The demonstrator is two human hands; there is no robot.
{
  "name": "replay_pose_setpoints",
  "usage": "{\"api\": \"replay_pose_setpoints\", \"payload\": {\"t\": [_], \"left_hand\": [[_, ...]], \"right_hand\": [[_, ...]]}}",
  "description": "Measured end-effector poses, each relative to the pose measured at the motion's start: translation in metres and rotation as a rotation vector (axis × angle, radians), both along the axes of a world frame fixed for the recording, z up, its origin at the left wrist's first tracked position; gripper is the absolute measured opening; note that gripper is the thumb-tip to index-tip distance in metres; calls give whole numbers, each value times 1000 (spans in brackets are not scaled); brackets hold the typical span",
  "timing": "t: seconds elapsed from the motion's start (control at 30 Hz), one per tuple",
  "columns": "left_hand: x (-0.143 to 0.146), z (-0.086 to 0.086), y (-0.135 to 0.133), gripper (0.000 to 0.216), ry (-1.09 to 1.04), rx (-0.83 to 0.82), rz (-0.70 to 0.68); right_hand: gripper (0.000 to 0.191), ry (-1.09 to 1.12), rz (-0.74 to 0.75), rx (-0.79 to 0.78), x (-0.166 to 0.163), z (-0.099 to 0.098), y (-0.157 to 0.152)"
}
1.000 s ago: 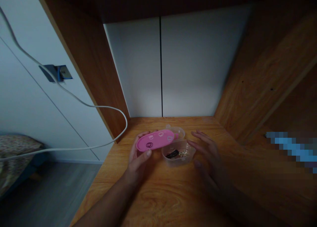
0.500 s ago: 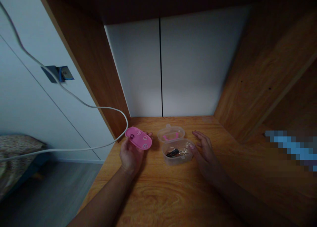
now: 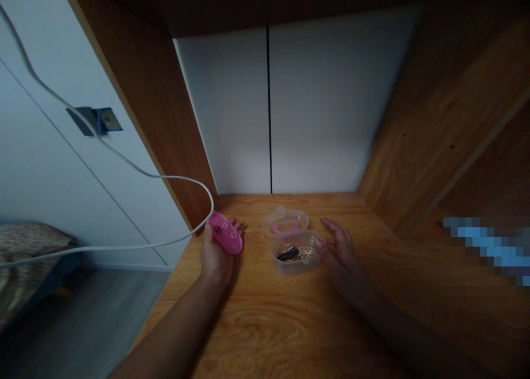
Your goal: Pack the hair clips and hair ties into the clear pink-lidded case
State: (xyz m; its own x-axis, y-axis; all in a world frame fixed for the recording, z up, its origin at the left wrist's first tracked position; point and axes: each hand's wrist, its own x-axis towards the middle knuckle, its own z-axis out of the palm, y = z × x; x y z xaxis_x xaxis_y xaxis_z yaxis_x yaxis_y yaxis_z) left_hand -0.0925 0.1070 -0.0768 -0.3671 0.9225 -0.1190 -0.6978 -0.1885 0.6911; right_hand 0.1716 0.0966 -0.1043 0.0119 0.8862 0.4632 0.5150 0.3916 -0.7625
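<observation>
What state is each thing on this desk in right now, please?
pink lid: off the container, tilted, gripped in the left hand.
clear container: uncovered, upright on the desk, small items inside both compartments.
left hand: shut on the pink lid.
right hand: open, fingers spread beside the container; contact unclear.
white cable: hanging slack left of the desk.

This looks like a bedroom in a home. The left hand and the right hand are over an orange-brown wood-grain desk top set in a built-in nook, with brown wooden side panels rising on either side of them and flat white back panels beyond. Well to the left of the left hand, a bed with a patterned cover stands on a grey plank floor. A thin white cable loops below a wall socket on the pale wall.
</observation>
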Motion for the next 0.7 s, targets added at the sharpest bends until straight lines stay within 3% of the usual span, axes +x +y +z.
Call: {"api": "replay_pose_setpoints", "payload": {"t": [0.33,0.57,0.7], "left_hand": [[-1,-6,2,36,64,47,77],[-4,-11,3,41,179,57,165],[-6,-11,3,39,229,58,200]], "right_hand": [[43,-114,143,-40,-2,5,-5],[58,-192,267,-23,-2,12,-9],[62,-219,258,-47,-3,12,-10]]}}
